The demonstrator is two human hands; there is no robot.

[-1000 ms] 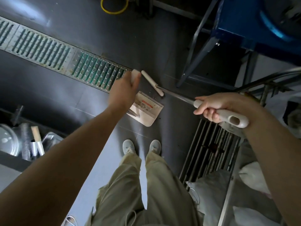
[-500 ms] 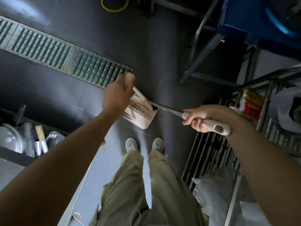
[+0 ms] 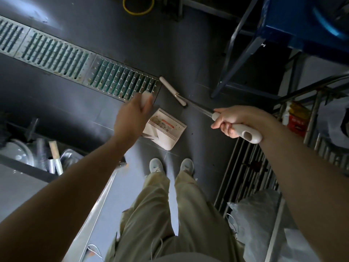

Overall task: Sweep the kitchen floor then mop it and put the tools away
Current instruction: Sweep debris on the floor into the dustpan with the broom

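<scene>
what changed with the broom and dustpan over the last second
The broom head, which half a second ago lay in at the dustpan mouth, has swung back out beside the drain grate. The right hand still grips the broom handle; the left hand still holds the dustpan handle, and the pan stays on the floor.

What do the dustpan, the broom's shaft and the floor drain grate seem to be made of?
Dustpan: probably matte white plastic, with moulded comb teeth. Broom's shaft: likely metal, thin and shiny, ending in a white plastic-looking grip. Floor drain grate: seemingly steel, dull grey and slotted.
</scene>
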